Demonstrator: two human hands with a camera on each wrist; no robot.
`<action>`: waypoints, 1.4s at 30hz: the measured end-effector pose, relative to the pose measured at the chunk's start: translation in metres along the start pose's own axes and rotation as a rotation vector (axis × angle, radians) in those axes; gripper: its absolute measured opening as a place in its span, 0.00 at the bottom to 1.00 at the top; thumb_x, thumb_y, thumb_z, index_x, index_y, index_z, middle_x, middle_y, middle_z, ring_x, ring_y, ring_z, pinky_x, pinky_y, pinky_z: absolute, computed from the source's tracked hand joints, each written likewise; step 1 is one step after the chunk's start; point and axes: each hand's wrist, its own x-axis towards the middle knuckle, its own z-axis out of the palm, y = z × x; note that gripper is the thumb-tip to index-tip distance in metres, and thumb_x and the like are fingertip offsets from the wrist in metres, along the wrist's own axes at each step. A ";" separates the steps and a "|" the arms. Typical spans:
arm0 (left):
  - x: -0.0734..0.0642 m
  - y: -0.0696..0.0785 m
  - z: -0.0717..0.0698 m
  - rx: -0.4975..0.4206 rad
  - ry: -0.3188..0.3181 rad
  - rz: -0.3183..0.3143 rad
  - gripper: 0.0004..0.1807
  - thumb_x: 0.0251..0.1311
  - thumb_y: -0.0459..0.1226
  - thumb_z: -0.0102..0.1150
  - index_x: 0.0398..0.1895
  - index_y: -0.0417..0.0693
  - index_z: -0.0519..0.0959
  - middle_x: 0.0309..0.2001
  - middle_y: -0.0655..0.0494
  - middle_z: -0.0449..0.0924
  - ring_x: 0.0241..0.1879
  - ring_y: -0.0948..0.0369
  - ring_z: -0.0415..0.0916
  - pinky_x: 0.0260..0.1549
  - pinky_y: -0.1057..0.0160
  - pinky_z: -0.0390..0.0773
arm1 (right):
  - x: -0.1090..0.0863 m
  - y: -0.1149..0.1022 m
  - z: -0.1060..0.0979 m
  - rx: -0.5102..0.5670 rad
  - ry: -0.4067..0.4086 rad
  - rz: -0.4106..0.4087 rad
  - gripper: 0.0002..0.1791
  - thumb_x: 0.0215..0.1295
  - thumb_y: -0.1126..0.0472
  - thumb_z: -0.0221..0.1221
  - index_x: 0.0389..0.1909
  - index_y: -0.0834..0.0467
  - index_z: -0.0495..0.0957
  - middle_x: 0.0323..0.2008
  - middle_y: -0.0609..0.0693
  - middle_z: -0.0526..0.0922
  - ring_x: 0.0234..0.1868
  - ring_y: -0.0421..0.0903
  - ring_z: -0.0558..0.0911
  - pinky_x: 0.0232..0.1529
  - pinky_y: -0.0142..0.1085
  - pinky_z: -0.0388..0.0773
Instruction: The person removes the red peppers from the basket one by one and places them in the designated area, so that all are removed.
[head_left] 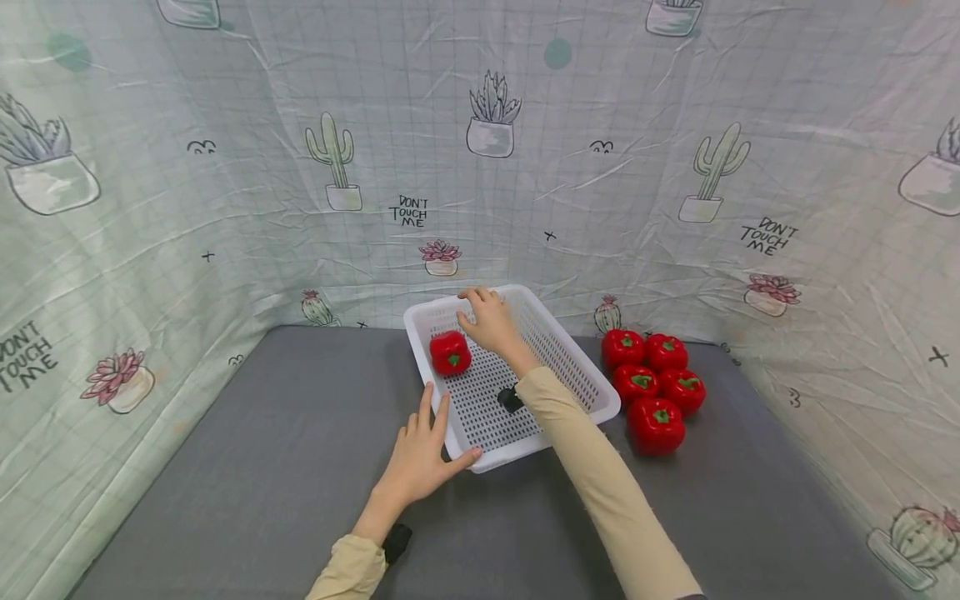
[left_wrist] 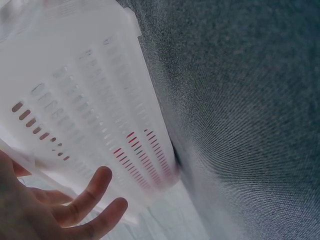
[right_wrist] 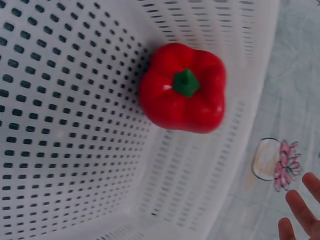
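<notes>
A white perforated plastic basket (head_left: 525, 350) sits on the grey table, tilted to the left in the head view. One red bell pepper (head_left: 450, 354) with a green stem lies inside near its far left corner; the right wrist view shows the same pepper (right_wrist: 182, 89) against the wall. My left hand (head_left: 417, 454) rests at the basket's near left rim, fingers spread and thumb along the front edge. Over the far part of the basket reaches my right hand (head_left: 489, 321), fingers loosely bent, holding nothing, right of the pepper.
Several more red bell peppers (head_left: 656, 427) stand grouped on the table right of the basket. A patterned cloth (head_left: 491, 208) hangs behind the table and along both sides, close to the basket's far edge. Grey table surface (head_left: 247, 467) extends left.
</notes>
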 end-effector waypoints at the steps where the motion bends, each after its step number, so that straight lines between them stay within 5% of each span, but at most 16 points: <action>1: 0.000 0.000 0.000 0.000 0.000 0.001 0.51 0.47 0.68 0.45 0.68 0.44 0.51 0.70 0.45 0.38 0.49 0.47 0.65 0.47 0.45 0.68 | 0.000 0.000 0.003 -0.014 -0.010 0.001 0.19 0.63 0.52 0.49 0.53 0.54 0.70 0.54 0.53 0.72 0.52 0.53 0.71 0.51 0.51 0.67; 12: -0.001 -0.001 0.000 0.002 0.011 0.004 0.51 0.47 0.67 0.46 0.67 0.43 0.52 0.70 0.45 0.38 0.49 0.46 0.65 0.48 0.45 0.68 | -0.001 0.004 0.035 -0.151 -0.250 0.018 0.26 0.64 0.48 0.48 0.61 0.52 0.62 0.62 0.51 0.65 0.63 0.53 0.63 0.57 0.59 0.58; 22: 0.000 -0.001 0.000 0.012 0.016 0.015 0.52 0.47 0.68 0.45 0.68 0.43 0.51 0.71 0.45 0.38 0.48 0.47 0.65 0.45 0.47 0.68 | -0.007 0.010 0.048 -0.266 -0.419 -0.101 0.31 0.62 0.45 0.49 0.65 0.50 0.58 0.65 0.47 0.61 0.66 0.51 0.59 0.59 0.59 0.55; 34: 0.000 -0.001 0.002 0.010 0.017 0.016 0.52 0.47 0.69 0.44 0.68 0.44 0.51 0.70 0.45 0.38 0.48 0.47 0.65 0.46 0.47 0.68 | -0.015 0.006 0.050 -0.352 -0.442 -0.144 0.44 0.45 0.47 0.65 0.64 0.38 0.55 0.65 0.51 0.60 0.64 0.57 0.59 0.59 0.56 0.59; 42: 0.000 -0.001 0.002 0.011 0.008 0.000 0.52 0.46 0.69 0.44 0.68 0.44 0.51 0.71 0.46 0.38 0.50 0.46 0.65 0.47 0.45 0.68 | -0.013 0.007 0.052 -0.398 -0.402 -0.107 0.47 0.41 0.45 0.68 0.64 0.47 0.57 0.61 0.56 0.62 0.63 0.58 0.60 0.57 0.54 0.62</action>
